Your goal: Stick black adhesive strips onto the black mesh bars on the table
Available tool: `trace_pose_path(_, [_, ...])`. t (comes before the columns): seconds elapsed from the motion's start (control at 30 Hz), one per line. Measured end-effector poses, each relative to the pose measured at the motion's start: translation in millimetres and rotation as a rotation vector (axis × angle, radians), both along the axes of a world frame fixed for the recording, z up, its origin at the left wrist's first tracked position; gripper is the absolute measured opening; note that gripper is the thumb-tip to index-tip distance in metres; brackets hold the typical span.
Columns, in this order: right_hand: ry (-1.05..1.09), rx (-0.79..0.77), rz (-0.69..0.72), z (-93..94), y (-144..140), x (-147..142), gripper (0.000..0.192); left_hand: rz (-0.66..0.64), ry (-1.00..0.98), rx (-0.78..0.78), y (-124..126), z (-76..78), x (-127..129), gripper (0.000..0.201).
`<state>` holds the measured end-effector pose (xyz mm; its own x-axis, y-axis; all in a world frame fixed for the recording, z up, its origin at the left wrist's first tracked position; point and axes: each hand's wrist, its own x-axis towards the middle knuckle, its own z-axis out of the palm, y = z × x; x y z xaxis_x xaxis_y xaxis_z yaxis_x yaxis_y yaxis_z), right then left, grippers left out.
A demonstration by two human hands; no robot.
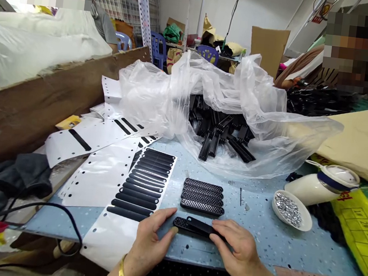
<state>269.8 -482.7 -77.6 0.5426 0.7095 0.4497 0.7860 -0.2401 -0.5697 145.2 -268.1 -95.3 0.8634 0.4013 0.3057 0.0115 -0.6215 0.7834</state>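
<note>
My left hand (151,236) and my right hand (236,246) hold a black oblong plastic part (194,225) between them, just above the near edge of the blue table (259,235). A smooth black strip lies slanted on top of the part's ribbed face. Just beyond it sit three similar ribbed black parts (203,196) side by side. To the left lies a white backing sheet (142,182) carrying several black oblong stickers.
A clear plastic bag (208,101) of black parts lies open at mid-table. A white dish of small silver screws (290,210) and a tipped white container (323,185) sit at right. Used white sheets (86,144), black cloth (17,174) and a cable lie left. Other people sit behind.
</note>
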Motion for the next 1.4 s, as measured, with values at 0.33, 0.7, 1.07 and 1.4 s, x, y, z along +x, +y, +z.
trace_pose_path(0.33, [0.033,-0.039,0.074,1.2,15.8,-1.7,0.014,-0.028,-0.009,-0.085,-1.1,3.0,1.6,0.023])
trace_pose_path(0.7, [0.059,-0.096,0.097,-1.2,19.0,-1.6,0.016,-0.019,0.007,-0.134,-0.4,4.3,2.5,0.022])
trace_pose_path(1.07, [0.071,-0.111,0.089,2.8,21.6,-4.4,0.015,-0.02,0.038,-0.138,-0.2,7.6,2.4,0.02])
trace_pose_path(1.4, [0.062,-0.124,0.095,3.6,24.3,-5.9,0.013,-0.019,0.032,-0.131,0.1,4.5,2.4,0.02])
